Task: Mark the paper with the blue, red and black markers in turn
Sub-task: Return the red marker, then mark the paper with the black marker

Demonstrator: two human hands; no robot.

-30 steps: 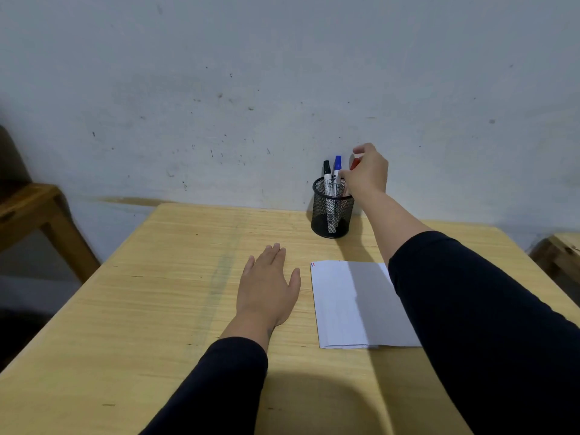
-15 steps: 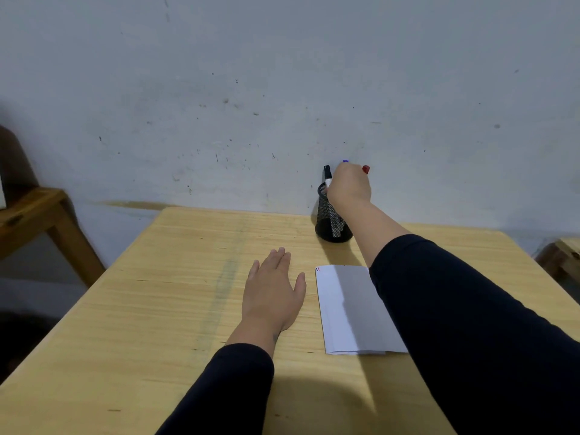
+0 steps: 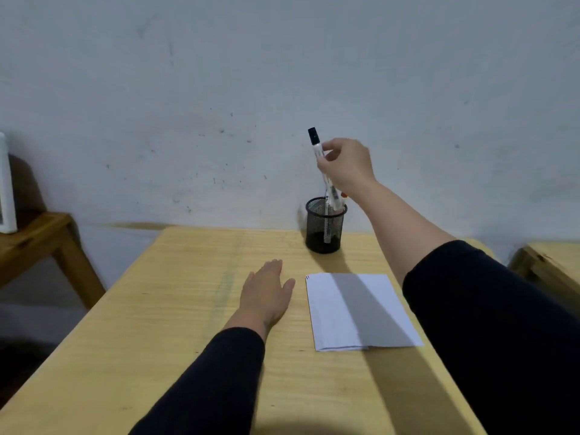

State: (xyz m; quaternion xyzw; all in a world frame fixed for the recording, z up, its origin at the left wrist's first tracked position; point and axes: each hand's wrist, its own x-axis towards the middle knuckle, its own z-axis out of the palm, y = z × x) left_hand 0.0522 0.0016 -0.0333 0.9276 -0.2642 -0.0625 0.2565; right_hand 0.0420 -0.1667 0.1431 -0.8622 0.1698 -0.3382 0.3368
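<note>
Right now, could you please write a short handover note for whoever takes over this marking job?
Right hand: pinching the black marker, lifted mostly out of the mesh cup, cap on.
Left hand: flat on the table, beside the paper.
Other markers in the cup; only a bit of red shows behind the wrist.
Done: small red and dark marks at the paper's top left corner.
Left: uncap, make the black mark.
</note>
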